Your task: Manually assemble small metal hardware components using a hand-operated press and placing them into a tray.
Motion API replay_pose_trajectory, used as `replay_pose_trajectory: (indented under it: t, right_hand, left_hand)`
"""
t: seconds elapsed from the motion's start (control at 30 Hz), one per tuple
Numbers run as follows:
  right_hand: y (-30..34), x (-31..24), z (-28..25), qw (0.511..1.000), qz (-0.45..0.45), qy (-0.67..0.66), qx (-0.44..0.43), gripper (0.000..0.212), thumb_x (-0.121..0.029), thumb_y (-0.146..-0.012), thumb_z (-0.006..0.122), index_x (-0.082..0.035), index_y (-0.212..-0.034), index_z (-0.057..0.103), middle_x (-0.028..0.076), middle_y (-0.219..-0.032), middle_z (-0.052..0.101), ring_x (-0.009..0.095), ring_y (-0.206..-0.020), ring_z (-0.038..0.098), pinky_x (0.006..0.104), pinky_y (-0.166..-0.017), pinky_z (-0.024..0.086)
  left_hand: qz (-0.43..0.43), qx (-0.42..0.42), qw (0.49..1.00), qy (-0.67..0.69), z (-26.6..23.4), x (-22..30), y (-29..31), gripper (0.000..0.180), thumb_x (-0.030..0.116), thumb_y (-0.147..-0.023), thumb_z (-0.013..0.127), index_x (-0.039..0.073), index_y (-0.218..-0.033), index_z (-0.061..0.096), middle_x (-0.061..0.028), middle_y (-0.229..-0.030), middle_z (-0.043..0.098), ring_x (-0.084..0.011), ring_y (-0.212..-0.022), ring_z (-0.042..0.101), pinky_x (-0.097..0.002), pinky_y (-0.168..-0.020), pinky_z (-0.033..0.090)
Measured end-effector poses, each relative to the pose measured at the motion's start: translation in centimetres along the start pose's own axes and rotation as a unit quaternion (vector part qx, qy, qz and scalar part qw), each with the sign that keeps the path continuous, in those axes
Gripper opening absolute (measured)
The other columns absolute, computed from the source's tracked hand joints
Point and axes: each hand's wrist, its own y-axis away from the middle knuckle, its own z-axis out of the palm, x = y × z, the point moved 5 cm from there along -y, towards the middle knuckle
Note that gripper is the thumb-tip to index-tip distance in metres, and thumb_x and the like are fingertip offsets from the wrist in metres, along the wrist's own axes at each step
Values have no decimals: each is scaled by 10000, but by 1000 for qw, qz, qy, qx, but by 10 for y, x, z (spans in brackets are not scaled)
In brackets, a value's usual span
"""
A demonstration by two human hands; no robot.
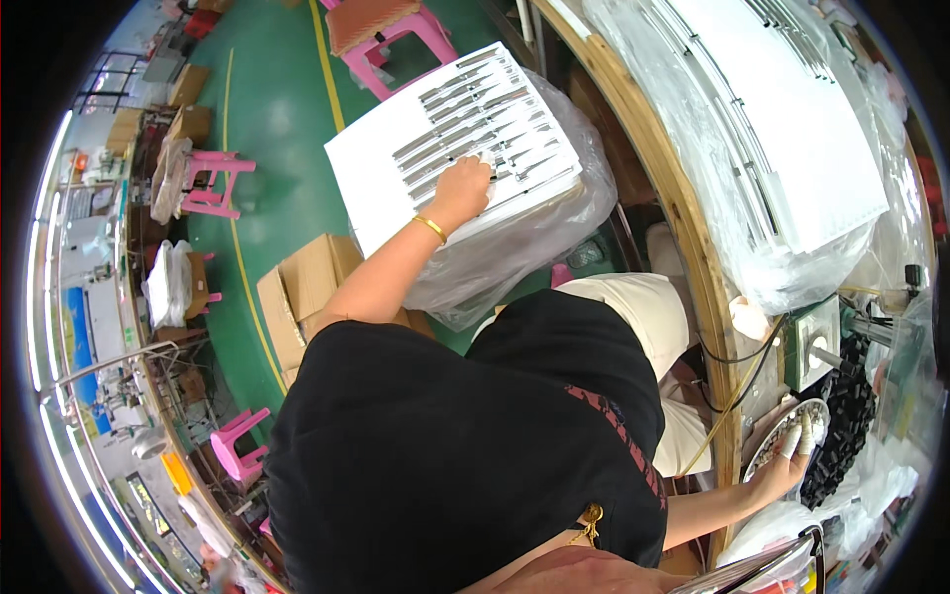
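My left hand (465, 190) reaches out over a stack of white sheets (366, 163) on which slim silver metal rods (445, 131) lie in rows. Its fingers are curled down among the rods, with white covers at the tips; what they grip is hidden. Off to the right, my right hand (782, 470) reaches into a round bowl (757, 460) of small pieces. Two of its fingers, in whitish covers, are stretched out over the contents, and I see nothing held in them. A heap of small black parts (841, 426) lies beside the bowl.
A wooden-edged bench (683, 198) curves along my right, carrying plastic-wrapped white sheets (802, 129) with more rods and a green machine block (811, 342). Clear plastic (475, 287) hangs under the left stack. Cardboard boxes (307, 287) and pink stools (213, 183) stand on the green floor.
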Motion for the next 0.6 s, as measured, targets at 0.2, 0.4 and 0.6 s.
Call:
replay_pose_trajectory:
  t: [0.2, 0.4, 0.6]
  right_hand:
    - [3, 12, -26, 1000, 21, 3, -1, 294, -100, -919, 601, 5, -1195, 604, -1, -1029, 635, 10, -653, 411, 151, -572, 320]
    - [8, 6, -13, 998, 14, 60, -7, 290, -80, -920, 584, 14, -1193, 602, 4, -1057, 612, 32, -725, 448, 167, -610, 351]
    - [8, 20, -14, 999, 41, 9, -28, 281, -81, -916, 593, 5, -1183, 609, -23, -980, 618, 20, -666, 409, 154, -578, 329]
  left_hand:
    - [6, 83, 996, -32, 15, 9, 4, 79, 27, -745, 559, -1, -786, 621, -180, -950, 554, -314, -964, 532, -399, -723, 508]
    - [23, 188, 980, -57, 10, 7, 7, 148, 35, -760, 549, -11, -886, 612, -161, -969, 560, -300, -941, 528, -403, -731, 481]
    - [-10, 153, 988, -18, 3, -11, 2, 231, 40, -776, 545, -14, -995, 599, -147, -1011, 564, -312, -943, 525, -407, -743, 480]
